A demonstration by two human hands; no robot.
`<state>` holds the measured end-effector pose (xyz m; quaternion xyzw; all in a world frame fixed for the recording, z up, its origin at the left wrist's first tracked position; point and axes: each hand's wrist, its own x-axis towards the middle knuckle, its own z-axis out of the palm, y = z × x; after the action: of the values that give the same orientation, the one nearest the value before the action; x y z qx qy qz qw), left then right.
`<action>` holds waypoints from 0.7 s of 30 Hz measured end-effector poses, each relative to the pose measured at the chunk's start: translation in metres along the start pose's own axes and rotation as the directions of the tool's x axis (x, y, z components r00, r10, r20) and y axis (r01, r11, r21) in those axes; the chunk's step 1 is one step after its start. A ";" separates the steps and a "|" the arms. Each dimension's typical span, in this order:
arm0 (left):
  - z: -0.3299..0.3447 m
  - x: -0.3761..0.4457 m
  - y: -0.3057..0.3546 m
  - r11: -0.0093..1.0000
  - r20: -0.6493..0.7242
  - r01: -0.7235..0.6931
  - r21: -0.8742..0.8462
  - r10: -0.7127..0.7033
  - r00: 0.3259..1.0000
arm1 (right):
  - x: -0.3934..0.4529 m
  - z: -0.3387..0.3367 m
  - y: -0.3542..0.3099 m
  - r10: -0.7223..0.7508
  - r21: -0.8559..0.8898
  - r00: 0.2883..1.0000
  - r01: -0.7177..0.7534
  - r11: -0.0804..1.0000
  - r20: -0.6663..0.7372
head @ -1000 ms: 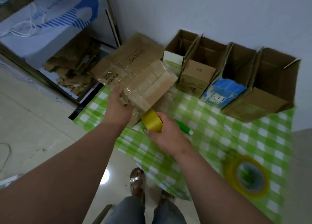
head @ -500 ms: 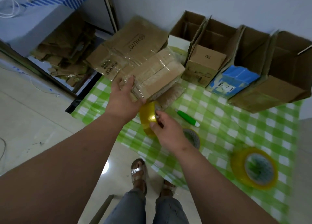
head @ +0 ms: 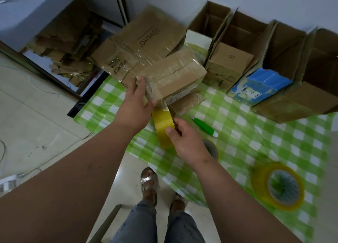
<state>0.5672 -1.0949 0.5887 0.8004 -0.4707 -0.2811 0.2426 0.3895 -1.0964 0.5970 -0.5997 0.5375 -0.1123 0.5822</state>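
A small brown cardboard box [head: 175,74], wrapped in clear tape, is lifted over the near left part of a table with a green checked cloth [head: 256,133]. My left hand [head: 136,103] holds the box's near end, thumb under its lower corner. My right hand [head: 184,138] grips a yellow tape roll [head: 162,125] just below the box. A strip of tape runs from the roll up to the box's near face.
A larger taped box [head: 139,47] lies behind. Several open cartons [head: 247,41] line the wall, one holding a blue packet [head: 261,85]. A green-handled cutter [head: 203,126] and two more tape rolls [head: 278,186] lie on the cloth. My feet stand at the table's edge.
My right hand has drawn the yellow roll down and toward me, away from the box. My left hand has slid along the box's near end. The camera has tilted down.
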 end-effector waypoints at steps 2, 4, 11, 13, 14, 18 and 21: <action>-0.001 0.001 0.000 1.000 0.004 0.012 -0.002 -0.012 1.000 | 0.000 -0.002 0.005 0.008 -0.024 1.000 -0.008 1.000 -0.029; -0.002 0.003 0.001 1.000 0.010 0.017 0.011 -0.017 1.000 | 0.001 -0.003 0.010 0.015 -0.015 0.998 -0.016 1.000 -0.056; 0.007 -0.001 0.004 0.992 -0.160 0.069 -0.104 -0.085 0.983 | 0.008 0.000 0.015 0.051 -0.046 0.993 -0.056 0.997 -0.107; 0.015 -0.006 0.009 0.972 -0.251 0.136 -0.189 -0.182 0.951 | 0.007 -0.003 0.014 0.054 -0.044 0.996 -0.057 0.997 -0.069; 0.020 -0.009 0.011 0.948 -0.251 0.201 -0.248 -0.263 0.932 | 0.007 -0.005 0.014 0.052 -0.041 0.998 -0.054 0.998 -0.044; 0.027 -0.016 0.016 0.733 -0.070 0.491 -0.471 -0.586 0.807 | 0.008 -0.015 0.015 0.042 -0.020 0.999 -0.041 0.999 0.028; 0.029 -0.020 0.020 0.627 0.027 0.505 -0.593 -0.611 0.791 | 0.012 -0.021 0.015 0.034 -0.104 0.997 -0.027 0.994 0.062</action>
<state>0.5273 -1.0898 0.5856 0.8170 -0.0680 -0.3978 0.4118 0.3706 -1.1140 0.5854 -0.6238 0.5328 -0.0563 0.5691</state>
